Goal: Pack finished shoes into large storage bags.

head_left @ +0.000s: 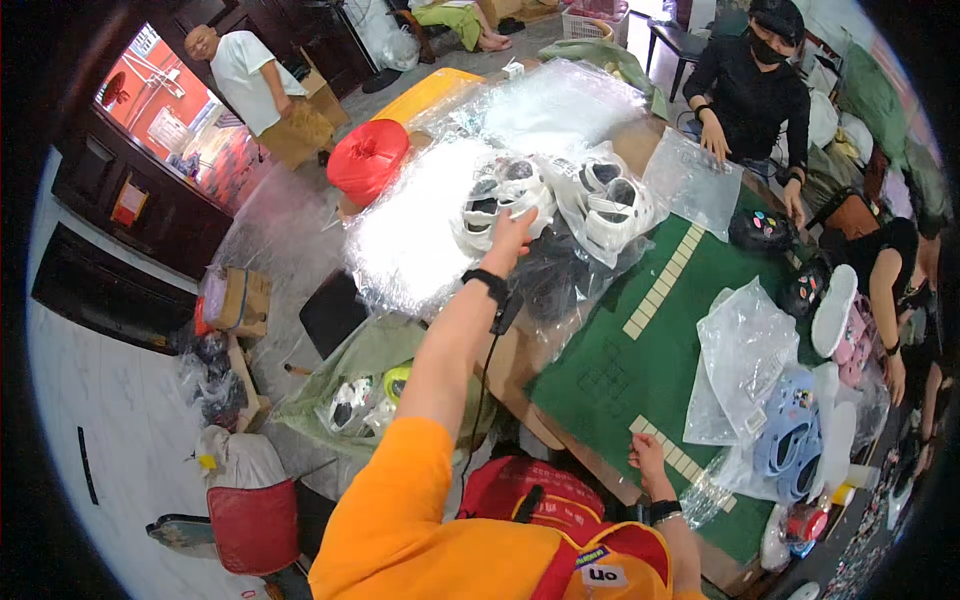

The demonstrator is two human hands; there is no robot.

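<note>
My left hand (512,240) reaches far out over the table, its fingers closed on a pair of white clogs (480,208) with dark insides, wrapped in clear plastic. A second bagged white pair (612,205) lies just to the right. Near the table's front edge, my right hand (648,458) is curled, fingers together, beside a row of pale tiles (680,462); what it holds, if anything, I cannot make out. Another tile row (664,283) lies farther out on the green mat (600,400). Clear plastic bags (745,350) rest to the right, next to blue clogs (790,435).
A red roll (368,162) and stacked clear plastic sheets (560,105) occupy the far side. A co-worker in black (752,105) sits far right, near black clogs (762,230). An open green sack (335,385) with bagged shoes stands left. Another person (250,80) stands near the doorway.
</note>
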